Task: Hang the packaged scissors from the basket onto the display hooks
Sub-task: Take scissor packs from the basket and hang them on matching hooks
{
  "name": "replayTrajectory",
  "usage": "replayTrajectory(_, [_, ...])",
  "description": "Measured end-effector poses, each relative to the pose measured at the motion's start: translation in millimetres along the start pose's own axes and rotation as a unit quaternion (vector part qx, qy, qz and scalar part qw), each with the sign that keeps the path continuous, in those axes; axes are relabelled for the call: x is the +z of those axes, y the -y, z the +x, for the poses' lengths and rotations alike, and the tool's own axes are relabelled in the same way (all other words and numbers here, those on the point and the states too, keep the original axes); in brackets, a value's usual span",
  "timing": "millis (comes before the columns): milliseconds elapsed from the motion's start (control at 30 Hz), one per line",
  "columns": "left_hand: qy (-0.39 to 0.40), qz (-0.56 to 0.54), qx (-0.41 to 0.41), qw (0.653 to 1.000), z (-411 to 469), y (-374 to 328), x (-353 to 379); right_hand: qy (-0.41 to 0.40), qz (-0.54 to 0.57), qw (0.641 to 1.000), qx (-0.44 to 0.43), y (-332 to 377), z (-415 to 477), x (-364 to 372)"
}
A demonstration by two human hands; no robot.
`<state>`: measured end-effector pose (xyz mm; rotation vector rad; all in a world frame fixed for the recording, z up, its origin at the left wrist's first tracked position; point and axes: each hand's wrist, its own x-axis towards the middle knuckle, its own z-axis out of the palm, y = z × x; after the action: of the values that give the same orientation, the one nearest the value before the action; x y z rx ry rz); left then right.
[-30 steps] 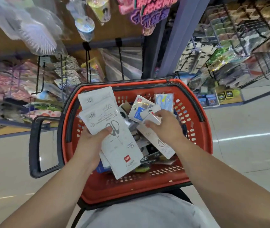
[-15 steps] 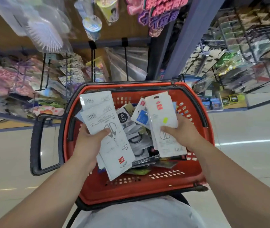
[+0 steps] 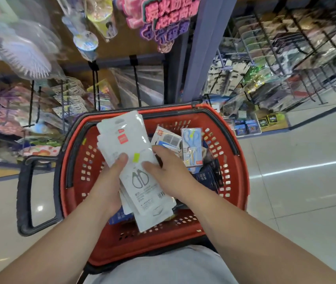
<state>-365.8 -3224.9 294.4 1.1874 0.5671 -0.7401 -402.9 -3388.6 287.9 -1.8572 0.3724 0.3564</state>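
A red plastic basket (image 3: pixel 234 160) sits in front of me and holds several packaged items. Over it, my left hand (image 3: pixel 109 181) grips a stack of white scissors packs (image 3: pixel 130 144) from the left, thumb on top. My right hand (image 3: pixel 169 173) rests on the right edge of the same stack, its thumb pressing the top pack just above the printed scissors outline. A clear pack with blue-handled scissors (image 3: pixel 191 146) stands in the basket to the right of my hands. Black display hooks (image 3: pixel 135 83) stick out of the wall beyond the basket.
The basket's black handle (image 3: pixel 25 193) juts out to the left. Shelves and hooks full of packaged goods (image 3: pixel 40 111) line the left wall. A blue-grey pillar (image 3: pixel 206 48) rises behind the basket, with wire racks (image 3: pixel 285 64) to its right. Tiled floor lies on both sides.
My right hand brought its white pack across to the left and laid it on the stack in my left hand. Both hands now hold the one stack.
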Motion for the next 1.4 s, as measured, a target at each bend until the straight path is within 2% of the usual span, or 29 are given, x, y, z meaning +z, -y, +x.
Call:
replayTrajectory(133, [-0.031, 0.032, 0.019, 0.999, -2, 4, -18, 0.055, 0.013, 0.998, 0.014, -6, 2, 0])
replayTrajectory(167, [-0.042, 0.024, 0.019, 0.999, -3, 5, -23, 0.039, 0.04, 0.998, 0.029, -10, 6, -3])
replayTrajectory(233, [-0.067, 0.01, 0.024, 0.997, -5, 6, -32, -0.083, 0.047, 0.994, 0.06, -38, 24, -17])
replayTrajectory(300, [-0.084, 0.011, 0.039, 0.996, -6, 5, -41, -0.219, -0.021, 0.965, 0.145, -74, 45, -39])
replayTrajectory(333, [-0.092, 0.014, 0.045, 0.995, -6, 4, -46, -0.242, -0.043, 0.95, 0.193, -91, 54, -49])
replayTrajectory(400, [-0.107, 0.017, 0.05, 0.993, -6, 0, -53, -0.214, -0.051, 0.938, 0.27, -112, 65, -60])
replayTrajectory(467, [-0.116, 0.015, 0.05, 0.992, -7, -3, -60, -0.168, -0.083, 0.939, 0.29, -117, 68, -58])
replayTrajectory(533, [-0.124, 0.018, 0.049, 0.991, -9, -5, -64, -0.128, -0.151, 0.942, 0.272, -119, 67, -51])
replayTrajectory(667, [-0.114, 0.041, 0.048, 0.991, -10, -6, -65, -0.083, -0.336, 0.924, 0.159, -120, 69, -34])
replayTrajectory(767, [-0.111, 0.05, 0.048, 0.991, -10, -5, -66, -0.097, -0.319, 0.937, 0.099, -116, 76, -23])
replayTrajectory(933, [-0.102, 0.058, 0.049, 0.992, -11, -4, -68, -0.086, -0.344, 0.92, 0.164, -116, 88, -33])
replayTrajectory(1100, [-0.116, 0.071, 0.057, 0.989, -6, -2, -66, -0.061, -0.225, 0.964, 0.129, -110, 67, -54])
replayTrajectory(1200, [-0.126, 0.077, 0.07, 0.987, -1, 1, -55, -0.101, -0.181, 0.976, 0.065, -94, 52, -70])
replayTrajectory(1233, [-0.128, 0.081, 0.074, 0.986, 1, 2, -50, -0.112, -0.131, 0.983, 0.057, -86, 47, -75])
replayTrajectory(1300, [-0.117, 0.096, 0.084, 0.985, 3, 3, -37, -0.101, 0.039, 0.993, 0.055, -63, 34, -83])
replayTrajectory(1400, [-0.091, 0.107, 0.089, 0.986, 7, 2, -19, 0.01, 0.237, 0.971, 0.041, -26, 15, -89])
